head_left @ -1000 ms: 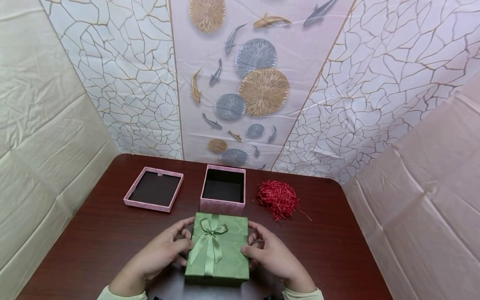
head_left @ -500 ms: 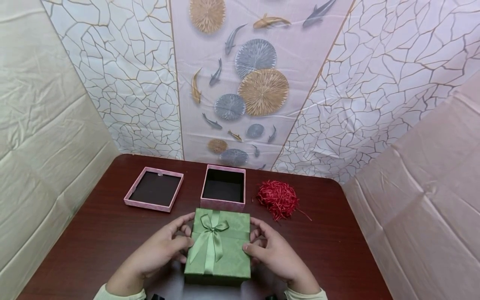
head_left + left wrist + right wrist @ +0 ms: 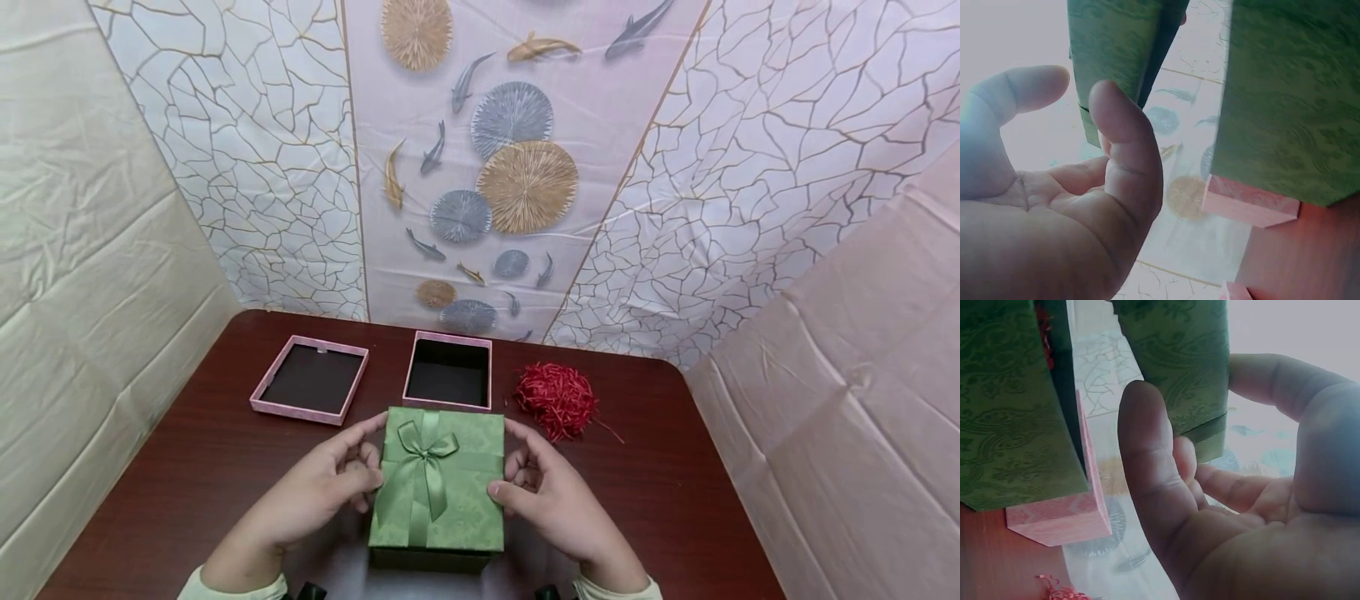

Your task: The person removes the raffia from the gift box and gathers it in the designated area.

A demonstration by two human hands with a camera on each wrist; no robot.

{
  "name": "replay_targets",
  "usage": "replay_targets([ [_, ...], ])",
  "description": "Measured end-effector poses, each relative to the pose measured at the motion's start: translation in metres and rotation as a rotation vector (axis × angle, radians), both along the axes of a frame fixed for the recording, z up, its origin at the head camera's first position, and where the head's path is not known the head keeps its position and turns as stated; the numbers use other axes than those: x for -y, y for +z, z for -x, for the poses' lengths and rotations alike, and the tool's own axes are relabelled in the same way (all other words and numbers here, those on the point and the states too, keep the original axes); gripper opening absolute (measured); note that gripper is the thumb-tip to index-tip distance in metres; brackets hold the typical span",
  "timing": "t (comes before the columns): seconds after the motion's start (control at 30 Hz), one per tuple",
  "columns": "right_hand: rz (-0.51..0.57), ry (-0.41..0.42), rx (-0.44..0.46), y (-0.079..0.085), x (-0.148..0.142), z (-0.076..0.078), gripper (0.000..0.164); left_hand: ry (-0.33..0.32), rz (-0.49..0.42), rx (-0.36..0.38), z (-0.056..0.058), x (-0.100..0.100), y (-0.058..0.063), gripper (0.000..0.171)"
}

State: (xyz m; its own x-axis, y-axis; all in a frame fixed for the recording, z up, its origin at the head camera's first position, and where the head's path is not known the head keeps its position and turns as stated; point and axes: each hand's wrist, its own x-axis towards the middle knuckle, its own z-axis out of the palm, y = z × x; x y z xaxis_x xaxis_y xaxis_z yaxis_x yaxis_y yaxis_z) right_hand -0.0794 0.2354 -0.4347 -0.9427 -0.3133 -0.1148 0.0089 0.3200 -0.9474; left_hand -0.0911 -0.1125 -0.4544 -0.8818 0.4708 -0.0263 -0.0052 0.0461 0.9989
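Note:
Both hands hold a green gift box lid with a satin ribbon bow on top. My left hand grips its left side, thumb near the top edge. On the opposite side my right hand pinches it the same way. Below the lid stands the green box base, mostly hidden from the head view. Both wrist views show a gap between lid and base. In the right wrist view, red paper shreds peek out at the base's open top.
An open pink box with a black inside stands just behind the green box. To its left lies its pink lid, inside up. A heap of red shredded paper sits at the right on the dark red table.
The green lid has risen off its base and looks larger and nearer the head camera. Both hands have moved up with it, covering more of the pink box's front.

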Motion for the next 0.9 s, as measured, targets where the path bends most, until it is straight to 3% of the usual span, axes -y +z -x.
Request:
replay_targets([
  [0.33,0.002,-0.021,-0.075,0.013,0.0,-0.002,0.083,0.017,-0.146,0.025,-0.001,-0.001,0.011,0.079],
  [0.57,0.118,-0.009,-0.041,0.016,-0.001,-0.001,0.082,0.054,-0.182,0.004,0.002,-0.003,0.015,0.072],
  [0.7,0.215,-0.003,-0.007,0.02,-0.002,-0.003,0.074,0.1,-0.229,0.043,0.001,-0.005,0.017,0.056],
  [0.9,0.31,0.0,0.027,0.023,-0.001,-0.004,0.046,0.226,-0.284,0.082,0.0,-0.012,0.017,0.019],
])
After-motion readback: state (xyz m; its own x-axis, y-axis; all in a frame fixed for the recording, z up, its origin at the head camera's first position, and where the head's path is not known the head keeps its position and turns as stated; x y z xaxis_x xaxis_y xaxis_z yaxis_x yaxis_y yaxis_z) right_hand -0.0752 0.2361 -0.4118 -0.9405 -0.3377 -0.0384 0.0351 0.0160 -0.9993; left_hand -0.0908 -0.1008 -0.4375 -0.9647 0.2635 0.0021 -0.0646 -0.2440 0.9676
